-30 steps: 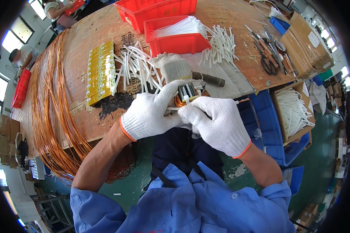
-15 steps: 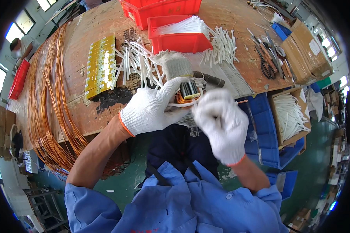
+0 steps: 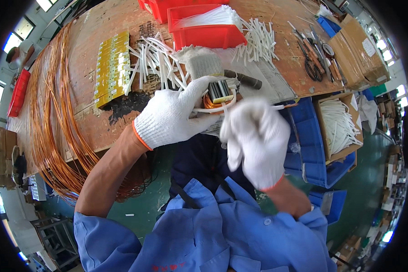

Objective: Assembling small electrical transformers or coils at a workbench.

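My left hand, in a white knitted glove, grips a small wound coil at the table's front edge. The coil has orange copper windings, dark cylindrical bars in its middle and a pale yellowish end piece. White sleeving runs along its near side. Close by on the right, my gloved right hand is curled, its fingertips smeared by motion. A white-sleeved copper wire sticks out past its right side, and the hand appears closed round it. Behind the coil lie a folded grey-white cloth and a dark rod.
Loose white tubes lie beside yellow-taped pieces. Long copper wires hang over the table's left edge. A red bin holds white tubes. Scissors and tools lie right, near a cardboard box and a blue crate.
My right hand has turned slightly, and more of the white-sleeved wire shows to its right. My left hand keeps its grip on the coil. The whole view has shifted a little.
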Tool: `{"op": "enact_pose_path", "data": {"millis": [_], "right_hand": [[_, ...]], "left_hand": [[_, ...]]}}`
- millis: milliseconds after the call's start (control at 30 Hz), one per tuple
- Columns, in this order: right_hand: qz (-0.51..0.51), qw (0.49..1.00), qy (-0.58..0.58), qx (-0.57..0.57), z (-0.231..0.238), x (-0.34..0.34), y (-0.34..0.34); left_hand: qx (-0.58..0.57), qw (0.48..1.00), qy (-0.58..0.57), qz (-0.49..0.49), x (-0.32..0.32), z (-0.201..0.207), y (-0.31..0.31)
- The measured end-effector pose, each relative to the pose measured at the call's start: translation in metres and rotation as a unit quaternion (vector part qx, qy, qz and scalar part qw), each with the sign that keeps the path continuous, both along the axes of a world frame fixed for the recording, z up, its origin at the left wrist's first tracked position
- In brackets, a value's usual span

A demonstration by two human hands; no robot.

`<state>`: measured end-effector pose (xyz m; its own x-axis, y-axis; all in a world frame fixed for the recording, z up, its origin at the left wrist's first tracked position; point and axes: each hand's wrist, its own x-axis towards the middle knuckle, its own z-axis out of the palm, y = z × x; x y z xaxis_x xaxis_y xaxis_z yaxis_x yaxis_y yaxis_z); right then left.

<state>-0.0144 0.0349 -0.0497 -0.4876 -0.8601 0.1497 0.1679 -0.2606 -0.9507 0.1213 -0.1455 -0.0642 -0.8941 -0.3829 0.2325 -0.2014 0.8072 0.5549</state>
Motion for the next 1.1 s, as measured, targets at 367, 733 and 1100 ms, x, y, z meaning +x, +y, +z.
{"op": "enact_pose_path", "data": {"millis": [367,733,1100], "right_hand": [[0.04,0.988,-0.13,-0.072,0.03,-0.012,-0.053],[-0.108,0.964,0.226,0.09,-0.05,0.024,0.056],[0.021,0.989,-0.147,0.001,-0.04,0.006,0.013]], "left_hand": [[-0.018,0.999,0.044,0.0,-0.001,-0.009,-0.007],[-0.064,0.998,-0.017,0.004,-0.004,0.012,-0.004],[0.026,0.994,-0.094,0.044,-0.009,0.034,0.003]]}}
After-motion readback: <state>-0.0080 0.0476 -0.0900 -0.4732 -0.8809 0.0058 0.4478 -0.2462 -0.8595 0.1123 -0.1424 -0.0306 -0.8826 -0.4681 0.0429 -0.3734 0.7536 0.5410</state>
